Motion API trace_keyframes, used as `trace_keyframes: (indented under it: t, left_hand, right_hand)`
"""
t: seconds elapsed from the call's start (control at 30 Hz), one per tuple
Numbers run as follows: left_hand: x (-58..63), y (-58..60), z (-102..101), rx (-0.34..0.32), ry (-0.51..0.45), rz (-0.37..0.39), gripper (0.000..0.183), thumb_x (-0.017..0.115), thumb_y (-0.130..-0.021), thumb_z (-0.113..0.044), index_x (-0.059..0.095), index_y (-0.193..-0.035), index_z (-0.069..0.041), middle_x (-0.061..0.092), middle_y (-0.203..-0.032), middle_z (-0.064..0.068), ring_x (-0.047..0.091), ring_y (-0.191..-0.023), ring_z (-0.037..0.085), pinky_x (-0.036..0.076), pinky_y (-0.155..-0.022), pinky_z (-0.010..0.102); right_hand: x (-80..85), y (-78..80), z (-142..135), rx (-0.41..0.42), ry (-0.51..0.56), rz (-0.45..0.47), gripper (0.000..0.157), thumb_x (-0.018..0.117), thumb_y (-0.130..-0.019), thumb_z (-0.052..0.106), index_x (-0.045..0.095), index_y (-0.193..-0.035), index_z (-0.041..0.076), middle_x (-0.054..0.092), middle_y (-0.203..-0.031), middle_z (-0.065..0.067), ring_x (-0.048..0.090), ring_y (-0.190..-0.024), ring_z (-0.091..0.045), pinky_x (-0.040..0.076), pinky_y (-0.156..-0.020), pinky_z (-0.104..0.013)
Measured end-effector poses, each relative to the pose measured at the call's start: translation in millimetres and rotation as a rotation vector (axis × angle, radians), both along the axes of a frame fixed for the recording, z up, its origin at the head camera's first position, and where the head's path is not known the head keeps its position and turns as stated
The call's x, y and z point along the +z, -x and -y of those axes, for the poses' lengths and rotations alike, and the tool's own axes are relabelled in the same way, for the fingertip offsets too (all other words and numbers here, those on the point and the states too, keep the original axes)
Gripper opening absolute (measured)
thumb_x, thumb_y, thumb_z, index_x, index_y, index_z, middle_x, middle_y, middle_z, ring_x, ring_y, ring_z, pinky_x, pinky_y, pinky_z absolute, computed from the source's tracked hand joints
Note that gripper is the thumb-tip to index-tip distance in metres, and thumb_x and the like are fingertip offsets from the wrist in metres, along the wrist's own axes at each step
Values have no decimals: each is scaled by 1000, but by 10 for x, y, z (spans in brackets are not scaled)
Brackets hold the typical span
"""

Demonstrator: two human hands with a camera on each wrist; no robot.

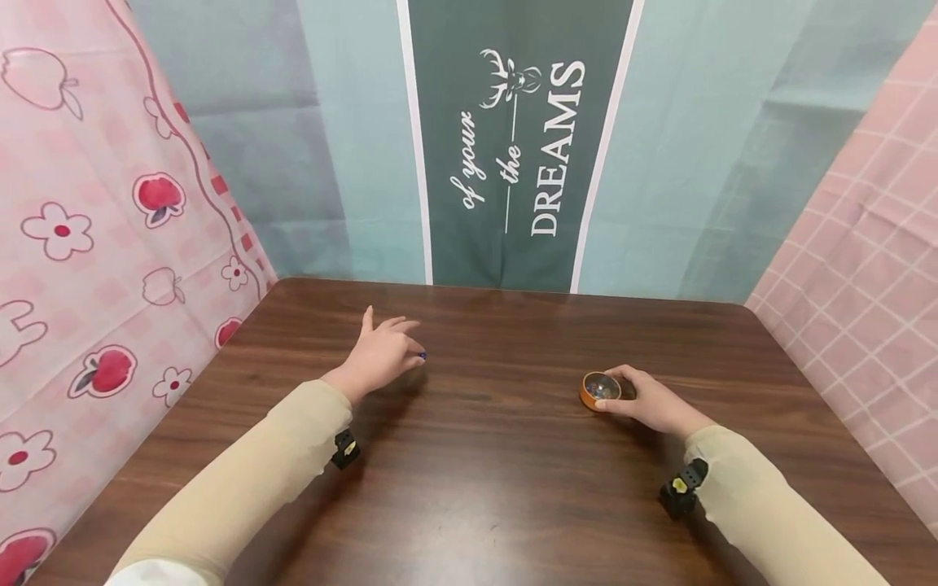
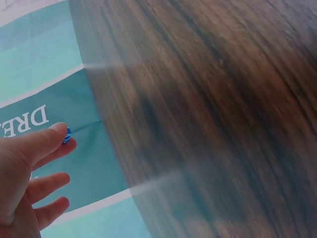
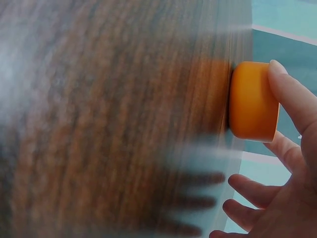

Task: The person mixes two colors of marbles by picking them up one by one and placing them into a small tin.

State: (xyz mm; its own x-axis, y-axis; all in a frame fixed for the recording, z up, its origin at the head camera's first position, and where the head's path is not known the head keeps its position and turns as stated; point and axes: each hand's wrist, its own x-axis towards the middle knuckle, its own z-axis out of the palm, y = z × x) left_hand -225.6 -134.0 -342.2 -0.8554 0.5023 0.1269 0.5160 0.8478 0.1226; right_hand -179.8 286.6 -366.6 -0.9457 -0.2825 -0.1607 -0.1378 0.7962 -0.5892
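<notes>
Between thumb and forefinger, my left hand [image 1: 381,355] pinches a small shiny blue piece [image 2: 68,135], mostly covered by the fingertips; its kind I cannot tell. That hand is raised over the left part of the table, its other fingers spread. On the right, a small round orange bowl [image 3: 253,101] stands upright on the tabletop, with a silvery inside and some small coloured bits in it in the head view. My right hand [image 1: 652,400] grips its rim with thumb and forefinger, the remaining fingers stretched out beside it.
The brown wooden table [image 1: 454,464] reaches back to a teal curtain [image 1: 366,163] with white lettering. Pink patterned cloths hang along the left [image 1: 110,268] and right sides. A small black camera is strapped to each wrist.
</notes>
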Motion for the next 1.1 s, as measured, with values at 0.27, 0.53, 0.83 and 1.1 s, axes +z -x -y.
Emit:
trace_keyframes:
  t: [0.27,0.53,0.83,1.1]
  left_hand:
    - [-5,-1,-75,-6,-8,-2,16,70,-84,-28,76,-96,-19,48,-137,9,37,-131,31,-3,-102,66]
    - [-1,12,-154,-24,-30,-26,16,71,-83,-29,76,-95,-19,47,-139,10,33,-133,30,-1,-102,67]
    - [-11,16,-221,-26,-40,-19,15,71,-83,-28,76,-95,-20,44,-141,10,29,-135,30,-2,-103,65]
    - [19,16,-281,-36,-37,-27,16,71,-83,-29,76,-96,-20,44,-141,10,28,-135,31,-2,-103,66]
  right_hand:
    - [16,-6,23,8,-9,-5,63,68,-83,43,50,-124,-1,51,-121,-25,46,-114,-42,37,-91,-58]
    - [23,-4,13,1,-13,-10,62,68,-83,43,50,-123,-1,52,-120,-24,47,-114,-41,36,-92,-58]
    - [9,-5,3,-1,-16,-3,63,68,-83,43,50,-123,-2,51,-121,-26,46,-115,-43,35,-92,-59]
    - [0,15,-5,-3,-19,-2,63,68,-82,44,50,-123,-1,52,-121,-25,47,-114,-42,35,-92,-59]
